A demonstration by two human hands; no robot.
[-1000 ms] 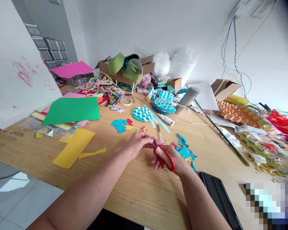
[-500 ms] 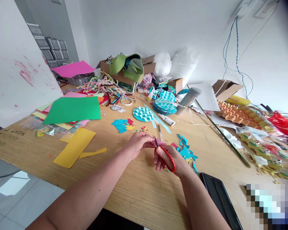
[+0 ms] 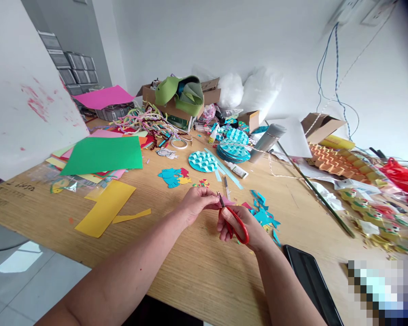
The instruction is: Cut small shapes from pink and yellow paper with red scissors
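Note:
My right hand (image 3: 240, 226) is closed round the red handles of a pair of scissors (image 3: 240, 222), whose blades point up and away. Between the fingers of my left hand (image 3: 197, 203) a small piece of pink paper (image 3: 226, 202) is pinched, right at the blades. Part of the paper is hidden behind the scissors and fingers. Blue paper scraps (image 3: 263, 215) lie just right of my right hand. Beyond my left hand are blue fish-shaped cutouts (image 3: 170, 177) with red and yellow pieces beside them. A pen (image 3: 226, 186) lies just past the blades.
A black phone (image 3: 311, 276) lies near my right forearm. Yellow paper (image 3: 105, 209) and a green sheet (image 3: 104, 155) are on the left. Farther back stand blue scalloped discs (image 3: 203, 161), a glue bottle (image 3: 237, 170) and a grey flask (image 3: 268, 141). A long green stick (image 3: 316, 194) crosses the right side.
My left fingertips have shifted very slightly right, toward the scissor blades. Everything else looks the same.

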